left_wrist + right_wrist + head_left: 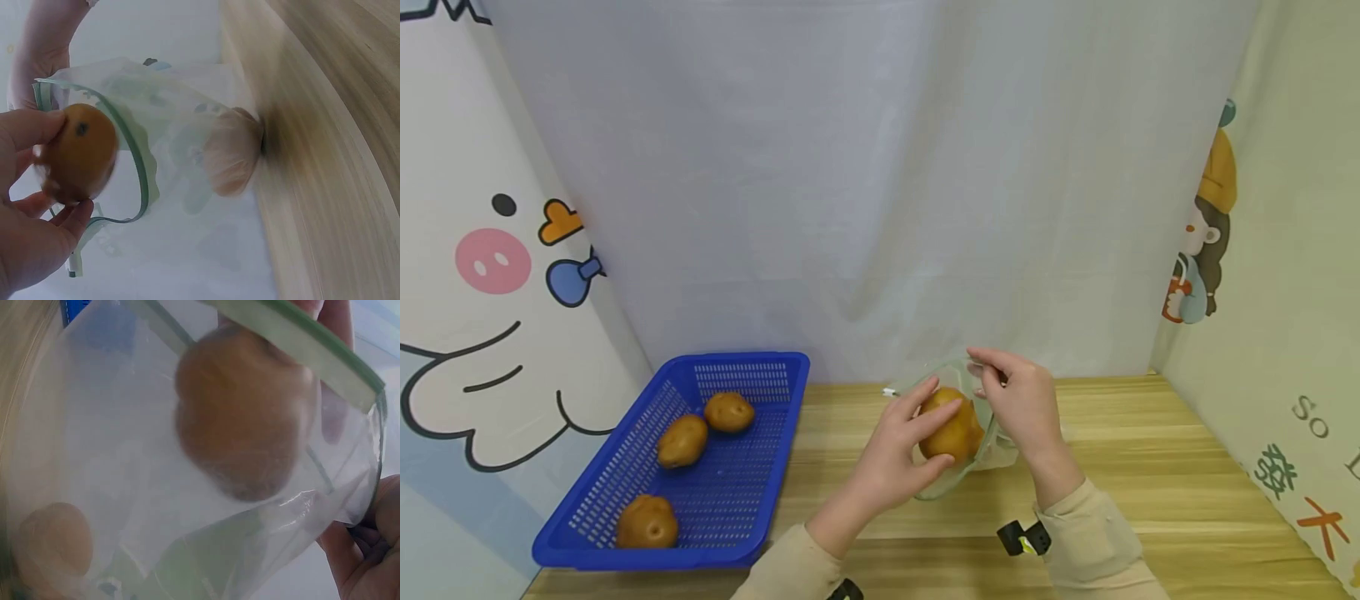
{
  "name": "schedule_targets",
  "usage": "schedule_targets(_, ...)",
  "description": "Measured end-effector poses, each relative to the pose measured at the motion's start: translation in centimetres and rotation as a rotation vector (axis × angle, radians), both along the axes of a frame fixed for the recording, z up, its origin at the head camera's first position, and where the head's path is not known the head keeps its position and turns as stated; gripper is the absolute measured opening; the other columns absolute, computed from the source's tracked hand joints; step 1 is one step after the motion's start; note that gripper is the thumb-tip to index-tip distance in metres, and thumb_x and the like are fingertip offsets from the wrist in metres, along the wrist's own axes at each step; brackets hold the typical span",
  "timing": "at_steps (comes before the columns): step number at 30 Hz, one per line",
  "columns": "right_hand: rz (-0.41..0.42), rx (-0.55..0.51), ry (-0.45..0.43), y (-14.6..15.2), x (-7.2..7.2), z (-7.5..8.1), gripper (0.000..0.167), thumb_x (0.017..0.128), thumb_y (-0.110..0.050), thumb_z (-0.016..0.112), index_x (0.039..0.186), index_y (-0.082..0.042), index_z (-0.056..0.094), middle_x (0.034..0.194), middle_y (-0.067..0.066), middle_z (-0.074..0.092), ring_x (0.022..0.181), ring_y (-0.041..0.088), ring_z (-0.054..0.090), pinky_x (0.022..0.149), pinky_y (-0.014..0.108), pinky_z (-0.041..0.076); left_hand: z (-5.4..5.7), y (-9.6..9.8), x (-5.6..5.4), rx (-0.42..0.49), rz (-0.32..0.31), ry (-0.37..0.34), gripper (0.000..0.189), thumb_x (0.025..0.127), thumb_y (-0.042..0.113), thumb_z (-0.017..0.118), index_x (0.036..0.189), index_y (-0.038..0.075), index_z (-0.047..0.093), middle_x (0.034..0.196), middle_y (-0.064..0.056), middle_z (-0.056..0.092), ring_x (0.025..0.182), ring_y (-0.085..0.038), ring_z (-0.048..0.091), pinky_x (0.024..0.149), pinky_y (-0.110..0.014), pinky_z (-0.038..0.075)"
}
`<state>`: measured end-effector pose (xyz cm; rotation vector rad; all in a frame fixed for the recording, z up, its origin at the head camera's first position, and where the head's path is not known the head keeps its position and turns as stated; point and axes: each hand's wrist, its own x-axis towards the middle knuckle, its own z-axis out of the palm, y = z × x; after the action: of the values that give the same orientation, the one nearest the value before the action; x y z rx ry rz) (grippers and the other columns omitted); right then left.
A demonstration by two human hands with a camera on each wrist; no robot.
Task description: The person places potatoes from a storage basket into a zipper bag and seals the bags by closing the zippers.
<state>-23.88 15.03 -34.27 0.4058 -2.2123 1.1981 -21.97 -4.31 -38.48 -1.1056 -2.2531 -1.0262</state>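
Note:
My left hand (895,450) grips a potato (951,429) with fingers and thumb around its sides, right at the mouth of a clear zip bag (169,144). The bag's green-edged opening (147,178) is spread wide around that potato. My right hand (1022,404) pinches the rim of the bag at its far right side. Inside, at the bottom of the bag near the table, lies another potato (234,153), blurred through the plastic. In the right wrist view the held potato (244,419) shows through the bag wall.
On the left of the wooden table (1105,517) stands a blue plastic basket (767,492) holding three potatoes, one of them a potato (647,523) at the near end. A pale curtain (865,183) hangs behind the table, with printed panels on both sides.

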Motion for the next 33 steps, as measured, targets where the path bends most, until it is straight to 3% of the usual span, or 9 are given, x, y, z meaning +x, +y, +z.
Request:
schedule_targets(13,-0.003,0.0,-0.008,0.0,-0.1,-0.1,0.025,0.097,0.004,0.054,0.114,0.004,0.072,0.103,0.019,0.072,0.077,0.026,0.073,0.058,0.02,0.056,-0.1,-0.2,0.2,0.068,-0.005,-0.039,0.059,0.081,0.005,0.081,0.136,0.005,0.06,0.148,-0.017,0.046,0.134,-0.034,0.044,0.102,-0.051,0.045)
schedule_targets(20,0.002,-0.006,0.005,-0.1,-0.1,-0.2,0.025,0.096,0.006,0.054,0.114,0.005,0.072,0.102,0.02,0.072,0.077,0.029,0.073,0.057,0.02,0.056,0.2,-0.9,0.5,0.14,-0.005,-0.013,0.056,0.08,0.004,0.082,0.132,0.004,0.062,0.139,-0.016,0.054,0.13,-0.033,0.049,0.103,-0.049,0.044)
schedule_targets(27,-0.001,-0.013,0.049,-0.3,-0.2,-0.4,0.025,0.094,0.008,0.053,0.11,0.007,0.073,0.1,0.021,0.072,0.077,0.032,0.073,0.053,0.029,0.057,0.4,-2.9,0.6,0.174,0.012,-0.031,0.055,0.078,0.0,0.082,0.13,0.001,0.063,0.132,-0.016,0.059,0.124,-0.032,0.054,0.102,-0.045,0.046)
schedule_targets(33,0.007,-0.014,0.021,-0.3,-0.1,-0.3,0.026,0.095,0.008,0.053,0.112,0.005,0.073,0.102,0.019,0.073,0.081,0.032,0.073,0.057,0.02,0.056,0.3,-5.6,0.7,0.181,0.043,-0.02,0.055,0.078,0.0,0.082,0.129,-0.001,0.062,0.128,-0.013,0.062,0.12,-0.031,0.056,0.101,-0.043,0.047)
